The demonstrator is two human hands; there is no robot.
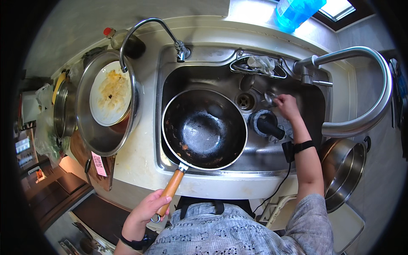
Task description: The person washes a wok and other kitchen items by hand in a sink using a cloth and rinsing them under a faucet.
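Observation:
My left hand (153,207) grips the wooden handle (172,188) of a black wok (204,130), which is tilted over the left part of the steel sink and has food bits stuck inside. Over the sink's right part, my right hand (287,105) has its fingertips on a small shiny metal item (270,98), too small to name for sure, beside the drain (245,101). Just below that hand a stone mortar (255,119) lies in the sink with a dark pestle (271,127). Some crumpled clear plastic seems to lie by the pestle.
A large steel basin (83,127) holding a white plate (98,111) with food scraps stands left of the sink. A thin tap (156,19) and a thick curved faucet (382,89) rise behind it. A wire rack (280,75) holds a cloth. A steel pot (347,169) stands at right.

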